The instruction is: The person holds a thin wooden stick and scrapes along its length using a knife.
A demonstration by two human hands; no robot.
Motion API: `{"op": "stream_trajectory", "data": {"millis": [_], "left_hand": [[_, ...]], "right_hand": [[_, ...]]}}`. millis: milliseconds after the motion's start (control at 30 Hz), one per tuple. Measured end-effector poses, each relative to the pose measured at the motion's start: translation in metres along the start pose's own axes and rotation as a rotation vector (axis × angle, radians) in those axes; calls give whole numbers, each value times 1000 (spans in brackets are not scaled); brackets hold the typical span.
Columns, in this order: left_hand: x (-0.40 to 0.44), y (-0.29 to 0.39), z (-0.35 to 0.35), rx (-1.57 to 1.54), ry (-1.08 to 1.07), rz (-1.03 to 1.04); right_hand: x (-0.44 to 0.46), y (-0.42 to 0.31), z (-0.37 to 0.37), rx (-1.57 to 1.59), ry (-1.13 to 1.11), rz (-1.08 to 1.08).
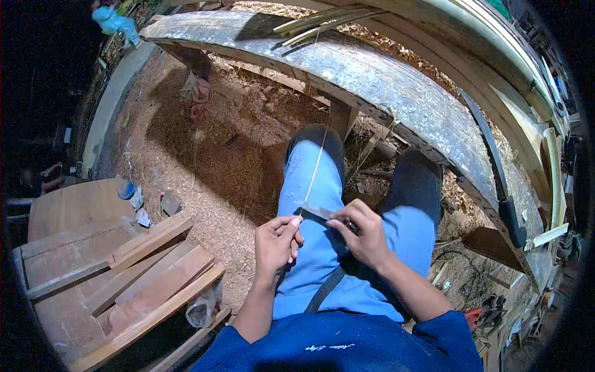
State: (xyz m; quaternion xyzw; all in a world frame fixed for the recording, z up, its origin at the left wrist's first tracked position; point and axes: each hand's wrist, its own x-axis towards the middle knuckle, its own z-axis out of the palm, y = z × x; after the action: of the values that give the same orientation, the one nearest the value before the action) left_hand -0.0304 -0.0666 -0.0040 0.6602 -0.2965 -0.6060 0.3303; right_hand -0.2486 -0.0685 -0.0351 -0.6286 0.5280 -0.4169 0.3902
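Note:
A thin, light wooden strip (317,164) runs along my left thigh toward the knee, its near end pinched between the thumb and fingers of my left hand (277,244). My right hand (361,230) is wrapped round a knife (317,211), whose handle is mostly hidden by the fingers. The short grey blade points left and lies across the strip just above my left fingertips. Both hands are over my lap, close together.
A worn plank bench (372,80) curves across in front of my knees, with thin strips (328,22) on top. A long dark blade with a black handle (511,222) rests at its right. Wooden boards (161,282) are stacked at left. Shavings (217,211) cover the floor.

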Motion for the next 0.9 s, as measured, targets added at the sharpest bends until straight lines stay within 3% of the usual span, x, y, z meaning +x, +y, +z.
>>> {"op": "stream_trajectory", "data": {"millis": [233,367,467,600,733,900], "left_hand": [[-5,-6,2,-2,23,42],[-9,-12,5,18,29,101],[-12,-11,8,6,76,99],[-10,-18,6,-8,86,105],[-9,-12,8,4,96,54],[-6,-20,5,-29,76,87]], "right_hand": [[-8,-10,2,-193,-84,-99],[-10,-7,7,-200,-81,-107],[-4,-4,10,-209,79,-85],[-11,-13,9,-252,-34,-143],[-1,-3,12,-236,60,-84],[-4,-11,10,-235,-23,-163]]}}
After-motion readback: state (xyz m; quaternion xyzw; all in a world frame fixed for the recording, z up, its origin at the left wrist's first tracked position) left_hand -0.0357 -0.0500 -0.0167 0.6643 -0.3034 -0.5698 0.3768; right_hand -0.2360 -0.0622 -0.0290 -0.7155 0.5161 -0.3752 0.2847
